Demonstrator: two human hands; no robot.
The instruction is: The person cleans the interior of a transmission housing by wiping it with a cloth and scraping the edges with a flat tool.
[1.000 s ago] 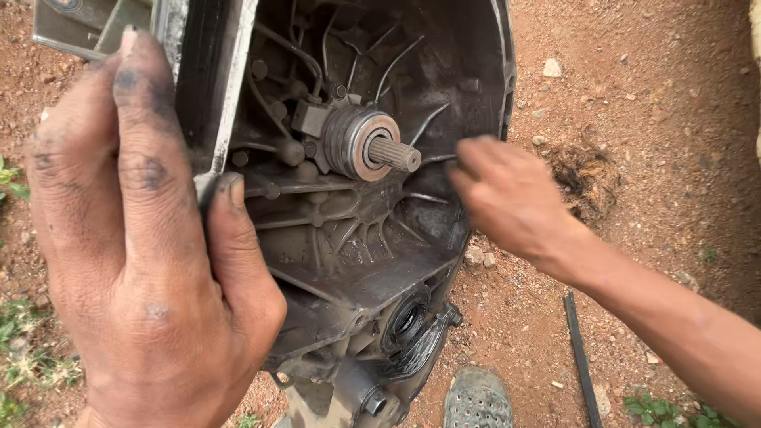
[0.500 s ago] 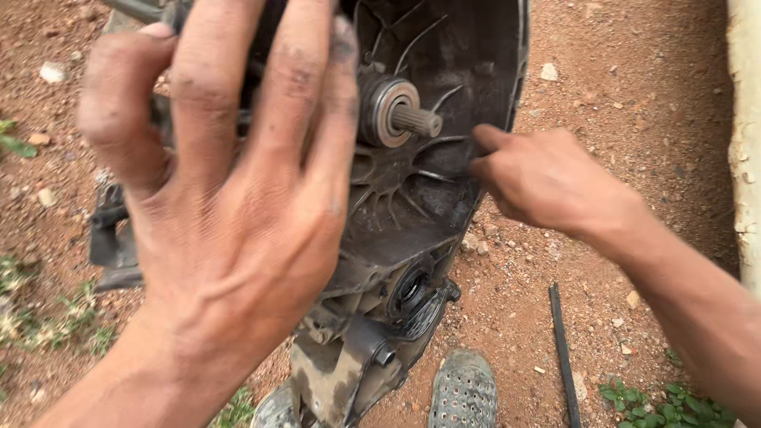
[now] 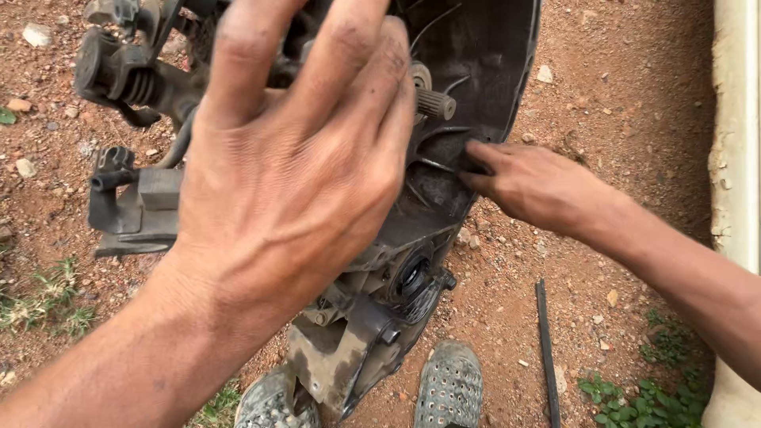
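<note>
A dirty dark engine casing [image 3: 476,71] stands on red earth, its ribbed inside facing me, with a splined metal shaft [image 3: 434,103] sticking out at its centre. My left hand [image 3: 293,174], grimy and with fingers spread, is raised close to the camera over the casing's left half and hides much of it; whether it touches the casing cannot be told. My right hand [image 3: 531,186] reaches in from the right, fingertips pressed on the ribs at the casing's inner right rim below the shaft. Neither hand holds a tool.
Two grey perforated shoes [image 3: 450,388] show at the bottom by the casing's lower end. A thin dark rod [image 3: 547,349] lies on the dirt to the right. A pale pipe or kerb [image 3: 733,158] runs down the right edge. Stones and grass patches are scattered around.
My left hand has moved from gripping the casing's left edge to an open spread in front of it. My right hand has slid down and in onto the ribs.
</note>
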